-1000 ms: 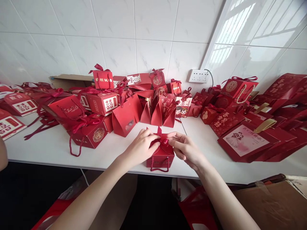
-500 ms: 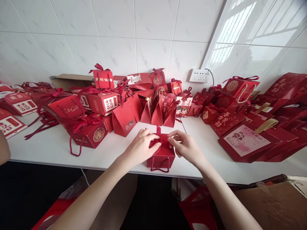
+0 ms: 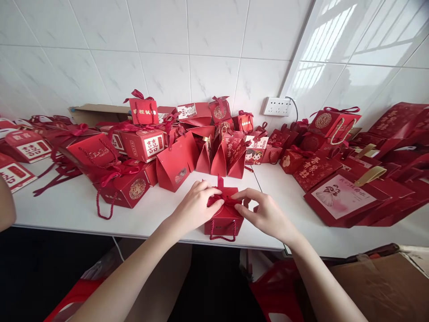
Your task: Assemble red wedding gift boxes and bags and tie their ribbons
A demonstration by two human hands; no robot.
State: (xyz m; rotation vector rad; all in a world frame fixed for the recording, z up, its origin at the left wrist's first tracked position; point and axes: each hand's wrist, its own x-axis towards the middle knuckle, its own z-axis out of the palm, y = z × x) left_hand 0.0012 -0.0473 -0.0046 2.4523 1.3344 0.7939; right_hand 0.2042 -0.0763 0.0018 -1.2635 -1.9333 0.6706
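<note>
- Since half a second ago, the right hand (image 3: pixel 264 212) has shifted slightly, and the ribbon (image 3: pixel 229 201) that was stretched as a flat band beside its fingertips now lies lower and more gathered.
- Red gift box (image 3: pixel 221 225), small, sitting upright at the front edge of the white tabletop (image 3: pixel 157 217), centred before the person; a twisted red rope handle (image 3: pixel 223 239) hangs down its near side.
- Ribbon, glossy red, across the top of this box, one end sticking up at the back.
- Left hand (image 3: pixel 197 205): thumb and curled fingers nearly closed, pinching the ribbon's left part.
- Right hand: thumb and forefinger curved with a gap between them, tips at the ribbon's right part; whether they grip it, I cannot tell.
- Left of the hands, a red box with a round gold emblem (image 3: pixel 137 189); nearer the middle, a peaked bag with an oval window (image 3: pixel 177 172).
- Right, a box with a pink couple picture (image 3: pixel 340 197), leaning among other red packages.
- Behind, white wall tiles (image 3: pixel 161 31) and a power strip (image 3: pixel 277 106).
- Lower right, a brown carton (image 3: pixel 382 281); far left, part of another person's bare arm (image 3: pixel 6 203).
</note>
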